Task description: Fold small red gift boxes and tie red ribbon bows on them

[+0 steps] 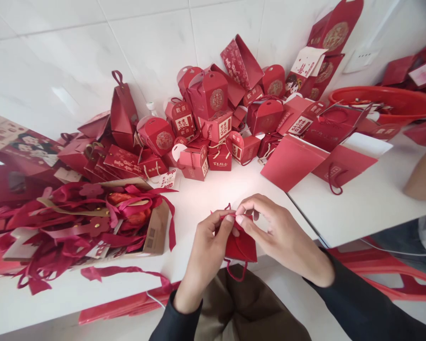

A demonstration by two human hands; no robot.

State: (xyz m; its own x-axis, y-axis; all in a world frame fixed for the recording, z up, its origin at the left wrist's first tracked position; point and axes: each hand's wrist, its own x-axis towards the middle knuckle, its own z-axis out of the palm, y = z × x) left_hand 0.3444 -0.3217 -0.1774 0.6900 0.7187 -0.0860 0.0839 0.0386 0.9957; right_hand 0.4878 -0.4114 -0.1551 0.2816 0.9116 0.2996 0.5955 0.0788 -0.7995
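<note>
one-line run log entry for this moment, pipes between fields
left hand: pinching small red box near top | right hand: at same top | nearby: carton, ribbons

Bright, diffuse light fills the scene from a source out of view, laying pale glare streaks on the tiled wall (152, 42) and a near-white glow across the middle of the surface (195, 199), with only soft shadows. Fine detail around the fingers (252, 202) is slightly soft, while wide-angle distortion stretches outlines toward the sides and the upper right corner falls dark.
</note>
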